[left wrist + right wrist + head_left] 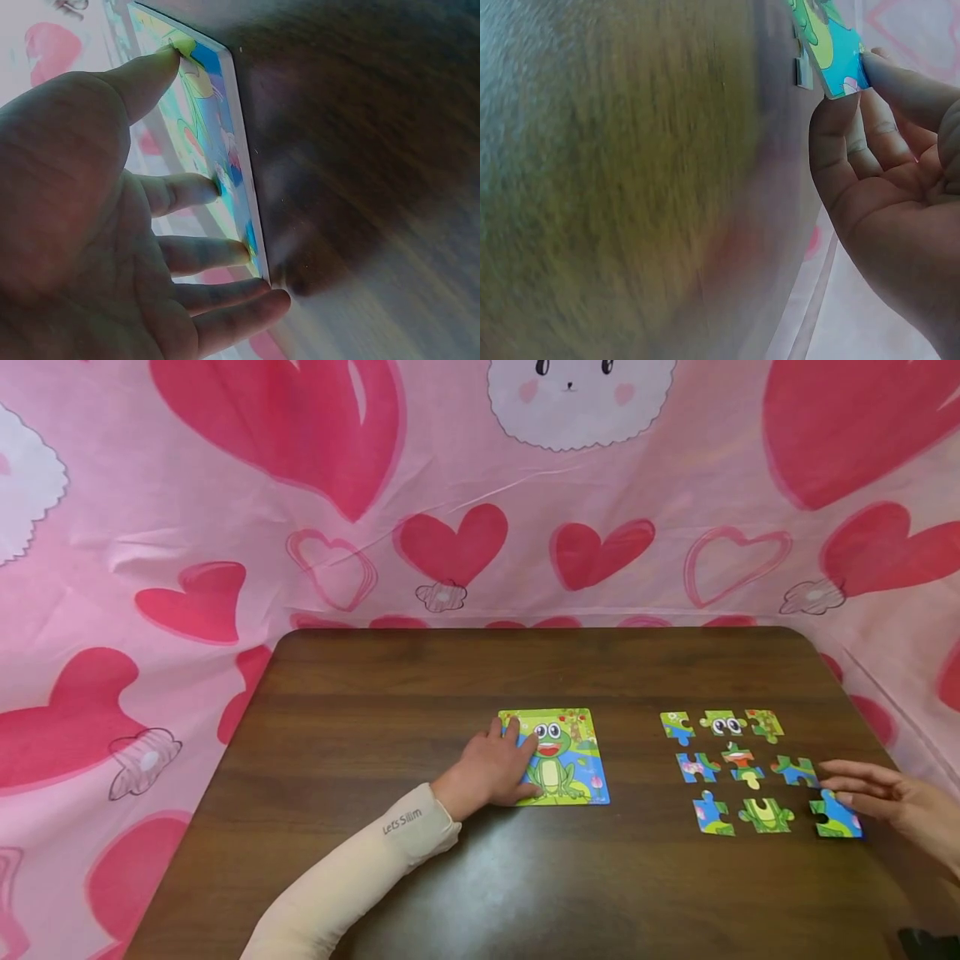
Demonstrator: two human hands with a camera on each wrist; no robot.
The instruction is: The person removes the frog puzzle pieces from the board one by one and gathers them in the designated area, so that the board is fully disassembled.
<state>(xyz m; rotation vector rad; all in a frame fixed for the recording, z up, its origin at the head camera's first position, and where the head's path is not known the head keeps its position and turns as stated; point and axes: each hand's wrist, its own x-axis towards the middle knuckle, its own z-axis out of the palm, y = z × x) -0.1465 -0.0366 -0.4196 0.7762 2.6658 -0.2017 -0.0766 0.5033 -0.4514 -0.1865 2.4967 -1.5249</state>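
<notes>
A flat square board with a frog picture (573, 760) lies near the middle of the table. My left hand (491, 766) rests on its left side, fingers spread; in the left wrist view the thumb and fingertips touch the board (201, 97). At the right, my right hand (892, 797) pinches a corner jigsaw piece (838, 817), blue with green. The right wrist view has this piece (840, 60) between thumb and fingers, tilted up. Left of that hand lie the other jigsaw pieces, such as the eyes piece (724, 724) and the belly piece (767, 816), spaced apart in rows.
The brown wooden table (360, 718) carries the board and the pieces. Behind it and at its sides hangs a pink cloth (525, 485) with red hearts. A dark object (926, 943) shows at the lower right corner.
</notes>
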